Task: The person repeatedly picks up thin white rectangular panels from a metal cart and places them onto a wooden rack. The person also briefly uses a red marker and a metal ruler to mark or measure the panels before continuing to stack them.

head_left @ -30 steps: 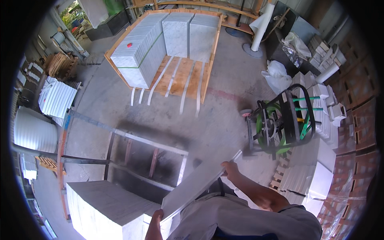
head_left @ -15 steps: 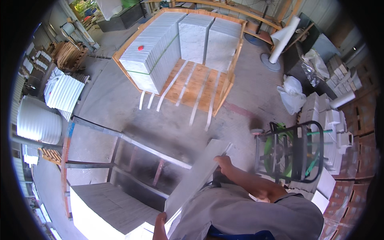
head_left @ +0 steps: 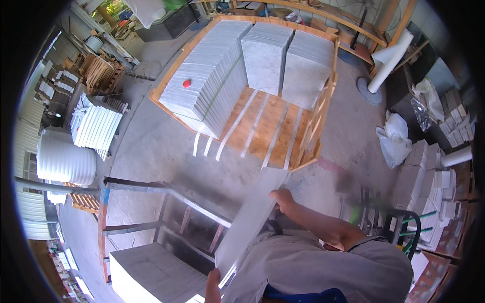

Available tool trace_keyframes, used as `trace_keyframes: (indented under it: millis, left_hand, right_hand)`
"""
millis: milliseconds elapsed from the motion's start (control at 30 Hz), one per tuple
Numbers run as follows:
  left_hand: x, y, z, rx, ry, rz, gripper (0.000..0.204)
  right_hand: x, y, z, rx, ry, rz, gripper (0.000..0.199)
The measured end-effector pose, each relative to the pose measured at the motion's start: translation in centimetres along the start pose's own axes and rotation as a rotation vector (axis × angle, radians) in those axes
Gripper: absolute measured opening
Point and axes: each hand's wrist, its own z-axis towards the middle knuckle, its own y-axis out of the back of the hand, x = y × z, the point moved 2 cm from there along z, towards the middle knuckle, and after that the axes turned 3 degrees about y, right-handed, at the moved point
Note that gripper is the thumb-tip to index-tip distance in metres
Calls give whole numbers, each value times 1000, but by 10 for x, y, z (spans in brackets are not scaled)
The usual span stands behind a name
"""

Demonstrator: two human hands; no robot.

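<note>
A long, pale grey stone tile (head_left: 247, 217) is held in front of my body, tilted with its far end pointing toward the crate. My right hand (head_left: 283, 200) grips its right edge near the far end. Down at the near end, my left hand (head_left: 213, 284) is closed on the corner; some of its fingers are hidden by the tile. Just left of it, a block of stacked tiles (head_left: 159, 267) stands at a metal frame (head_left: 141, 187). Beyond lies an open wooden crate (head_left: 275, 123) with rows of upright tiles (head_left: 207, 65) along its left and back.
White straps (head_left: 255, 121) run over the crate floor and hang off its front edge. A small red object (head_left: 187, 83) rests on the left row. At right are a black-framed cart (head_left: 417, 232), plastic bags (head_left: 395, 139) and stacked white pieces (head_left: 427, 177). A foam roll (head_left: 65, 157) stands left.
My view has shifted, so the crate and frame appear lower and further right. Both hands keep hold of the tile, which now overlaps the crate's front edge in view.
</note>
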Motion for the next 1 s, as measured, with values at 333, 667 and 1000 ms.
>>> trace_keyframes:
  millis: [333,667,1000]
  left_hand:
    - [-173,140,97,36,-71,187,45]
    - [-352,327,179,127,-201,505,46]
    - [-414,325,207,230,50,107,45]
  right_hand:
    - [101,-39,177,-182,-359,175,29]
    - [153,-81,353,-295,-429,369,28]
    - [158,-74,485,-304,-498,261,33]
